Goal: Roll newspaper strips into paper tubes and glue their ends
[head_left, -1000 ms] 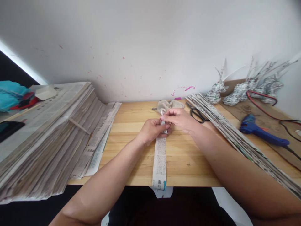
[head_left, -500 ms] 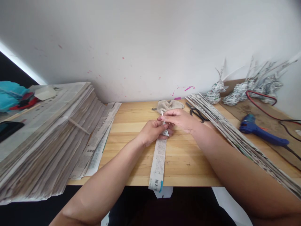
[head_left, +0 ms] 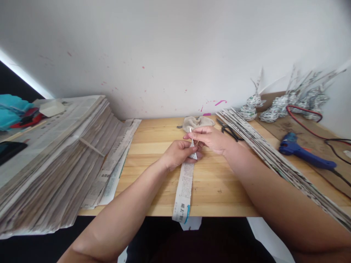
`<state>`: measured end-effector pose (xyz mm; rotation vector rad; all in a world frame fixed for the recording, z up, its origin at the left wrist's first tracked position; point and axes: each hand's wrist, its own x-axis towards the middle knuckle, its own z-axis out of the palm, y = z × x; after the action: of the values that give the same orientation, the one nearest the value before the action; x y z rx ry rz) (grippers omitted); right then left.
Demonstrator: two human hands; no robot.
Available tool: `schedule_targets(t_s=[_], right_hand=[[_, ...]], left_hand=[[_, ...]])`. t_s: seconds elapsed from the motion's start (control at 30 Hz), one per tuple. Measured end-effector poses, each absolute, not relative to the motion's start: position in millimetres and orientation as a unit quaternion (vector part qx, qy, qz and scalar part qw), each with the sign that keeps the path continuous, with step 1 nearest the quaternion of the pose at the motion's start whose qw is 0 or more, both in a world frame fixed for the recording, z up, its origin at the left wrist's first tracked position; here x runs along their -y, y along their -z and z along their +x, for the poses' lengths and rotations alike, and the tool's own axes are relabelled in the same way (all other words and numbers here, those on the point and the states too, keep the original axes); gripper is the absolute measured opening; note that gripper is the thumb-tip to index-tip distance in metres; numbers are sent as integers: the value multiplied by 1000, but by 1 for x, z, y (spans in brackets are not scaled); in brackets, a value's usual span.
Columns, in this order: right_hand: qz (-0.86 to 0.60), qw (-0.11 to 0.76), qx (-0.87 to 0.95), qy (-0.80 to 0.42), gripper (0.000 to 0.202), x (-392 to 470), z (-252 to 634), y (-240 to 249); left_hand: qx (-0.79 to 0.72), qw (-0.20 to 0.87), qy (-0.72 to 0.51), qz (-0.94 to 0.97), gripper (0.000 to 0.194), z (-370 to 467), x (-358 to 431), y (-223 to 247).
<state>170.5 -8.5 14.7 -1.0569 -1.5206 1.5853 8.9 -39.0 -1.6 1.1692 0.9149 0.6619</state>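
Newspaper strip (head_left: 184, 190): saw pinched in left hand (head_left: 177, 153) and, higher up, right hand (head_left: 210, 138), loose end below them slightly farther left than before.

1. The only camera, worn on the head, looks forward and down at the bare fingers (head_left: 202, 130) from close by.
2. It faces the white, pink-flecked wall (head_left: 164, 47) beyond them.

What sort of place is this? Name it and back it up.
Probably a small paper-craft workspace: a tall newspaper stack stands at left, a bundle of thin rolled paper sticks lies at right, and a blue glue gun sits beyond the bundle.
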Motion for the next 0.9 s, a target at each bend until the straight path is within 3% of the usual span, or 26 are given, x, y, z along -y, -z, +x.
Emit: schedule_targets(t_s=[0.27, 0.43, 0.67, 0.83, 0.9], right_hand=[[-448, 443, 530, -568, 40, 6, 165, -11], [-410, 361, 590, -595, 39, 7, 173, -18], [-457, 424, 540, -566, 39, 7, 169, -14], [-409, 354, 583, -606, 38, 6, 173, -16], [-421, 369, 572, -600, 38, 5, 172, -15]], left_hand=[[-413, 686, -282, 528, 21, 10, 40, 2], [-413, 691, -286, 520, 24, 8, 39, 1], [-402, 695, -286, 522, 23, 8, 39, 2], [-402, 695, -283, 524, 30, 8, 39, 3], [-405, 693, -278, 528, 28, 8, 40, 3]])
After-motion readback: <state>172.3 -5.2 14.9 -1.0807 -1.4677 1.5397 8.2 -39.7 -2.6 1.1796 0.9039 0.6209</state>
